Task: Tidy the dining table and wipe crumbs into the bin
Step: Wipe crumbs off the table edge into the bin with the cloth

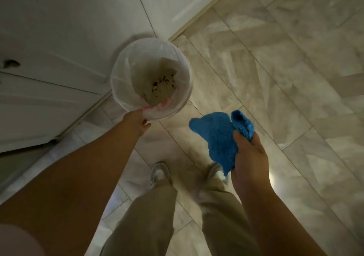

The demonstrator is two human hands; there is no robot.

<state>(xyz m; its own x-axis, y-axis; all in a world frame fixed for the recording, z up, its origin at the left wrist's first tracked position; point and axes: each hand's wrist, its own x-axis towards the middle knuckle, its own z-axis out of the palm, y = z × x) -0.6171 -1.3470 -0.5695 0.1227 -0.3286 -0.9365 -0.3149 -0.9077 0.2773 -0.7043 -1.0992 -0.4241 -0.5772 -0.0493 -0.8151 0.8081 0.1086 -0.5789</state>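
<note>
A round white bin (120, 90) lined with a clear plastic bag stands on the floor by a white cabinet corner. Inside it lies a crumpled paper napkin with dark crumbs (163, 82) on it. My left hand (136, 122) reaches down and grips the bin's near rim and liner. My right hand (249, 157) holds a bunched blue microfibre cloth (218, 137) to the right of the bin, above the floor. The dining table is out of view.
White cabinet doors (59, 58) fill the upper left, with a baseboard running diagonally behind the bin. Pale marble-look floor tiles (285, 58) spread to the right. My legs in beige trousers and light shoes (160, 174) stand just below the bin.
</note>
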